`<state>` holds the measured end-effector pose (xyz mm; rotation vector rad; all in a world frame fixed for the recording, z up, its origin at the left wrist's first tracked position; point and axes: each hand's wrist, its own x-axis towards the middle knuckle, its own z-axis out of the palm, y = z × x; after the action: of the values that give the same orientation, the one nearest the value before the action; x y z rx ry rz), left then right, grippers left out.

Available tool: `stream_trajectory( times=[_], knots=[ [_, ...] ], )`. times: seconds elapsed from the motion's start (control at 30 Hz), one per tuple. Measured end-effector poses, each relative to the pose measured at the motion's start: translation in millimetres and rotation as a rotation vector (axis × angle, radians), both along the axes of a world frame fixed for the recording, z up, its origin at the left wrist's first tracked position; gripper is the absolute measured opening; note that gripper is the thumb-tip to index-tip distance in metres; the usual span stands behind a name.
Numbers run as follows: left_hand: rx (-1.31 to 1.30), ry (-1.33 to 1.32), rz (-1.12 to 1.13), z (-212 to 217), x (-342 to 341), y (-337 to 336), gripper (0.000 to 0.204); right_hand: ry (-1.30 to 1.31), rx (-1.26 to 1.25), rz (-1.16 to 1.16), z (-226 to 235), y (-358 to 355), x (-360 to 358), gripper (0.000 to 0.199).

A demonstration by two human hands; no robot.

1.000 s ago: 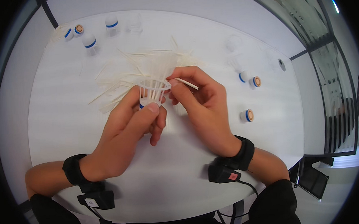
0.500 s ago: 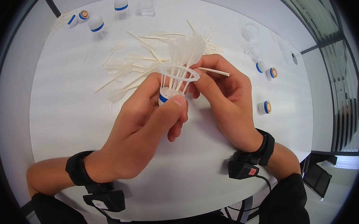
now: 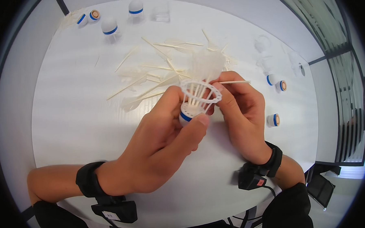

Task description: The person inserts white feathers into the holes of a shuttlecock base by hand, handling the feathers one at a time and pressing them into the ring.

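Observation:
My left hand (image 3: pixel 159 145) is closed round the white, blue-banded base of a partly feathered shuttlecock (image 3: pixel 186 115), its thumb on the near side. A white plastic ring frame (image 3: pixel 200 91) rises from the base, open end tilted away from me. Inside the ring stand several white feathers (image 3: pixel 208 66), their shafts down in the base. Close against the ring's right side, my right hand (image 3: pixel 245 115) pinches a single feather (image 3: pixel 240 82) between thumb and fingers. Its pale shaft sticks out to the right; my fingers hide the rest.
Loose feathers (image 3: pixel 126 86) lie scattered beyond my hands on the white table (image 3: pixel 81 130). Blue-banded bases (image 3: pixel 274 120) sit at the right and far left. Two capped clear pieces (image 3: pixel 110 26) and a clear plastic piece (image 3: pixel 160 14) stand at the back.
The whole view has shifted, so the scene sits lower and further right. My left hand has brought the shuttlecock slightly nearer to me. The pinched feather's shaft now lies more level.

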<state>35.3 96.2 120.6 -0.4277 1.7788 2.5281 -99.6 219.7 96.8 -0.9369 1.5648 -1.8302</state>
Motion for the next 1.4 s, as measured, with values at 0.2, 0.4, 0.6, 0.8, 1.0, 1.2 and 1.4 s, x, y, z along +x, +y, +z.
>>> stream_trajectory(
  times=[0.2,0.4,0.6,0.8,1.0,1.2,1.4],
  knots=[
    [-0.015,0.106,0.113,-6,-5,3,0.024,-0.082,0.012,0.043,1,0,-2,0.018],
    [-0.035,0.085,0.126,-3,-4,4,0.023,0.052,0.024,0.02,-1,2,-5,0.018],
    [0.038,0.082,0.139,-4,-4,6,0.021,-0.024,0.05,0.076,3,2,-2,0.016],
    [0.04,0.095,0.13,-6,-3,6,0.026,-0.026,0.107,0.048,7,1,-2,0.025],
    [-0.024,0.086,0.106,-1,-2,4,0.019,-0.131,-0.024,0.015,8,-2,2,0.058],
    [0.039,0.102,0.079,-9,0,5,0.023,0.261,0.004,0.007,5,9,0,0.068],
    [0.084,-0.015,0.187,-6,2,8,0.031,0.797,-0.083,-0.11,15,16,27,0.03]
  ],
)
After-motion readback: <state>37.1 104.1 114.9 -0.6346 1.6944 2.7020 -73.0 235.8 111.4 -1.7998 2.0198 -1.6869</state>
